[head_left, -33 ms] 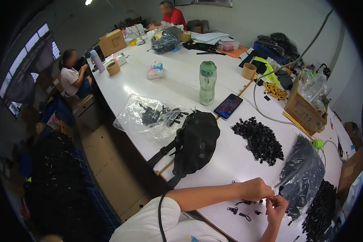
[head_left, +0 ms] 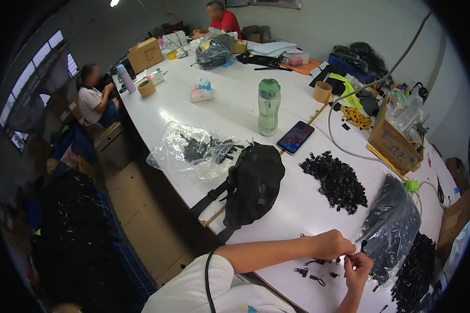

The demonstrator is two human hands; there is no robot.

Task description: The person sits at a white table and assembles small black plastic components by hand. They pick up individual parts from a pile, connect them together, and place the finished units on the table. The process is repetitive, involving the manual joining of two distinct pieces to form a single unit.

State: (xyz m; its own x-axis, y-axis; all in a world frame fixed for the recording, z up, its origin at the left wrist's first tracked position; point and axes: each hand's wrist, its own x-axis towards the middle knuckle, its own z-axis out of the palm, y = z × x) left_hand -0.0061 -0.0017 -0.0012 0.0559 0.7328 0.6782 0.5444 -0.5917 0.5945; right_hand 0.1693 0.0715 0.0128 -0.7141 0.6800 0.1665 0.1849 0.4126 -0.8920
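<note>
Right by small black looped pieces (head_left: 317, 281), left hand (head_left: 330, 245) and right hand (head_left: 359, 265) meet, curled, can't tell what they're pinching, if anything

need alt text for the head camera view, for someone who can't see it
A person's left hand and right hand are close together over a white table, near small black parts. Farther back are a heap of black pieces, a black bag, a green bottle and a phone.
</note>
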